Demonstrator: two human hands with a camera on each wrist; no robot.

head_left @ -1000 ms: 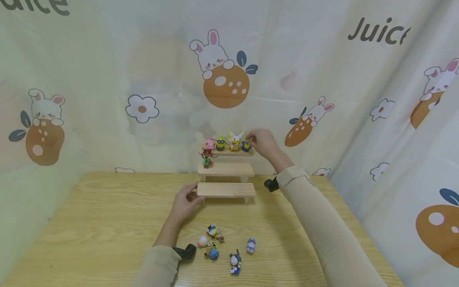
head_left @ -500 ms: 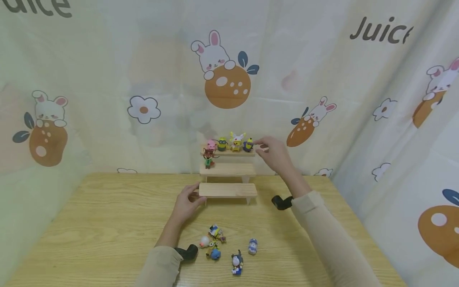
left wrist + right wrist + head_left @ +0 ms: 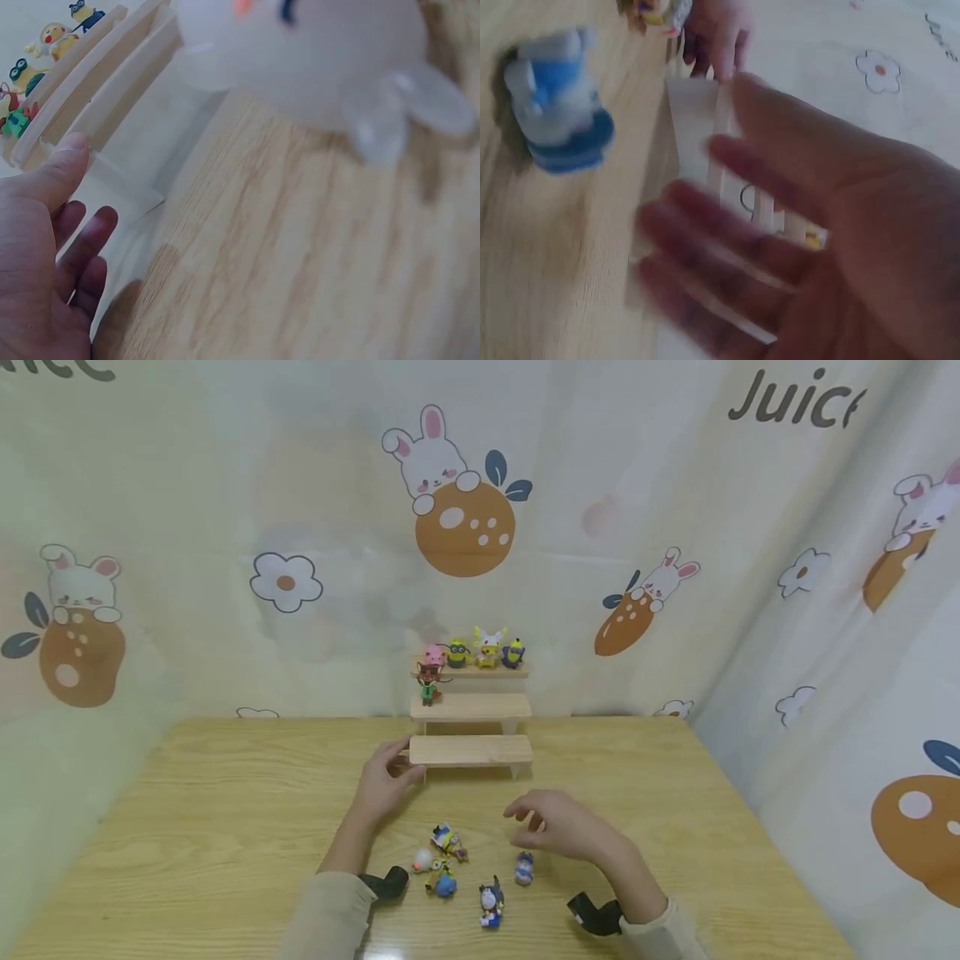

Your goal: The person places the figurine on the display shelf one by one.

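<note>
A three-step wooden display stand [image 3: 471, 749] is at the table's back middle. My left hand [image 3: 386, 781] rests by the lowest step's left end; in the left wrist view its thumb touches the step's edge, other fingers loosely bent. My right hand [image 3: 562, 827] holds nothing, fingers relaxed, above and right of a small blue-and-white figurine [image 3: 524, 868]. On the top step stand a pink figurine [image 3: 434, 655], a green-capped goggled figurine [image 3: 457, 653], a white-hooded yellow figurine [image 3: 489, 648] and a blue-and-yellow figurine [image 3: 513, 653]. A fox figurine [image 3: 429, 685] stands on the middle step.
Several figurines lie on the wooden table [image 3: 225, 827] before the stand: a clump with a yellow-and-blue figurine [image 3: 442, 883] and a white round-headed figurine [image 3: 422, 859], plus a dark-eared figurine [image 3: 491, 903]. A printed curtain [image 3: 337, 510] hangs behind.
My right hand has let go of the blue-and-yellow figurine on the top step and come down toward the blue-and-white figurine on the table. The left hand has stayed beside the stand.
</note>
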